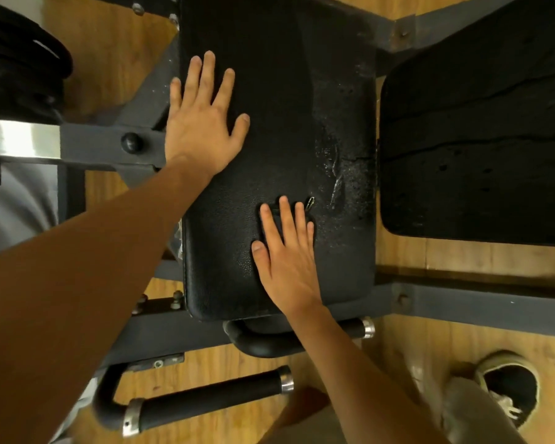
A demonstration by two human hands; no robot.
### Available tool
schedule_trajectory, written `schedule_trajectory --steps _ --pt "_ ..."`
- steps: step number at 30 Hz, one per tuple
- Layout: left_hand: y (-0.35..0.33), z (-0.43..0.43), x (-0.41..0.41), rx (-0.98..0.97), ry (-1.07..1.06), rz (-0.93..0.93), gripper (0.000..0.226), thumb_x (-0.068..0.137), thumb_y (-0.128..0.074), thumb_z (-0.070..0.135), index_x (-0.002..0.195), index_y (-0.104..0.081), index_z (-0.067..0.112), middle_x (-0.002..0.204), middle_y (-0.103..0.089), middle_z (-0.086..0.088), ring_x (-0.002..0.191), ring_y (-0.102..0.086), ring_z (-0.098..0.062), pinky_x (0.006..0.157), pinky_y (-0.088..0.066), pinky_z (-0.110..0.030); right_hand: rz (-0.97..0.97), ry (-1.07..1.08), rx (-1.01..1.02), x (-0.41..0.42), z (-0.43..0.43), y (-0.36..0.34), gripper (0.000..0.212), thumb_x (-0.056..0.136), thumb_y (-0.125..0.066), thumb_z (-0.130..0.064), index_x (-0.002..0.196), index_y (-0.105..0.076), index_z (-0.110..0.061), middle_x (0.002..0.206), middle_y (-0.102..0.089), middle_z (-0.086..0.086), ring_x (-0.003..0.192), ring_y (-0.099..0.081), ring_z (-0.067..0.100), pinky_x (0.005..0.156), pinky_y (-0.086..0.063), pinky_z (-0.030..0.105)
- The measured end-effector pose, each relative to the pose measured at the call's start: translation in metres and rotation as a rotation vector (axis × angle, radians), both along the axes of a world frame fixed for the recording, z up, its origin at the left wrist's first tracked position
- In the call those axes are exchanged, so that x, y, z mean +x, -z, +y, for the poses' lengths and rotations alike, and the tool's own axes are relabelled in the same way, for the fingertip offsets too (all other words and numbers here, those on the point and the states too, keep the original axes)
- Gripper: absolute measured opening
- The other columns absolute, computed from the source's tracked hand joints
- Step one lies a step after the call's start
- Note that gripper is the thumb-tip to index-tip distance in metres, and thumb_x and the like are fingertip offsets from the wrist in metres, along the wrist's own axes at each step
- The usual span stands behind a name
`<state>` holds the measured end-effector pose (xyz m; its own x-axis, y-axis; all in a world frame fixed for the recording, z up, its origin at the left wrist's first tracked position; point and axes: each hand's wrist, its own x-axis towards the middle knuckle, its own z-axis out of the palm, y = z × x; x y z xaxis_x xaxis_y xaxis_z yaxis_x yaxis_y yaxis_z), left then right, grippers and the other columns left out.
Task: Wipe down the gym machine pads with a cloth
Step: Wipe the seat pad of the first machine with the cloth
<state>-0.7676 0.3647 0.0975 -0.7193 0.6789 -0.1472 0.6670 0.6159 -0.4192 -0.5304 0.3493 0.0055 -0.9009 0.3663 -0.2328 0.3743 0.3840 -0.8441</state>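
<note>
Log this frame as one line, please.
left hand flat on pad, bracing | right hand flat, dark cloth under fingers | second pad untouched

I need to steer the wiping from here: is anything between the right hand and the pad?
A dark cloth seems to lie under the right hand, pressed flat on the centre pad; nothing else intervenes. The left hand rests bare on the pad's left edge, apart from the right.
</note>
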Motion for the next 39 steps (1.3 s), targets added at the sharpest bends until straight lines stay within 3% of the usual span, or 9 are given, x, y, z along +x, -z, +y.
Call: schedule_trajectory --steps 14,18,21,26,39 --pt "-0.001 0.006 0.002 -0.005 -0.022 -0.012 0.067 0.105 -0.026 0.051 0.163 -0.017 0.017 0.17 -0.003 -0.014 0.157 0.0 -0.032 0.125 -0.009 -0.056 -0.021 0.002 -0.01 0.015 -0.007 0.0 0.058 0.109 -0.032 -0.044 0.163 -0.016 -0.028 0.172 -0.01 0.002 0.159 0.006 0.023 0.126 -0.003 0.049" --pt "0.0 0.007 0.001 -0.014 -0.022 -0.008 0.066 0.106 -0.026 0.049 0.163 -0.016 0.017 0.17 -0.002 -0.014 0.157 0.001 -0.031 0.125 -0.01 -0.057 -0.025 0.014 0.014 0.015 -0.01 0.002 0.057 0.11 -0.029 -0.045 0.162 -0.01 -0.031 0.172 -0.002 -0.002 0.159 0.006 0.023 0.126 -0.002 0.048" --pt "0.0 0.006 0.0 -0.002 -0.024 -0.017 0.066 0.106 -0.028 0.048 0.163 -0.016 0.016 0.17 -0.002 -0.014 0.157 0.001 -0.032 0.125 -0.01 -0.057 -0.045 0.063 0.007 0.007 -0.01 0.001 0.054 0.111 -0.028 -0.044 0.162 -0.017 -0.03 0.172 -0.001 -0.004 0.159 0.004 0.022 0.128 0.006 0.041" --pt "0.003 0.006 0.0 0.004 -0.017 -0.021 0.066 0.106 -0.031 0.047 0.163 -0.016 0.016 0.17 -0.001 -0.015 0.157 0.001 -0.032 0.124 -0.01 -0.058 -0.042 0.11 0.058 -0.004 -0.004 0.0 0.05 0.111 -0.028 -0.04 0.159 -0.027 -0.028 0.172 -0.01 0.002 0.159 -0.004 0.024 0.128 0.0 0.04" --pt "0.007 0.003 -0.002 0.005 -0.007 0.008 0.067 0.103 -0.025 0.046 0.162 -0.021 0.014 0.17 -0.006 -0.015 0.157 -0.002 -0.031 0.123 -0.012 -0.058 0.033 0.106 -0.031 -0.118 0.108 0.019 0.055 0.11 -0.027 -0.039 0.163 -0.018 -0.026 0.172 0.004 0.0 0.156 0.019 0.016 0.128 0.005 0.042"
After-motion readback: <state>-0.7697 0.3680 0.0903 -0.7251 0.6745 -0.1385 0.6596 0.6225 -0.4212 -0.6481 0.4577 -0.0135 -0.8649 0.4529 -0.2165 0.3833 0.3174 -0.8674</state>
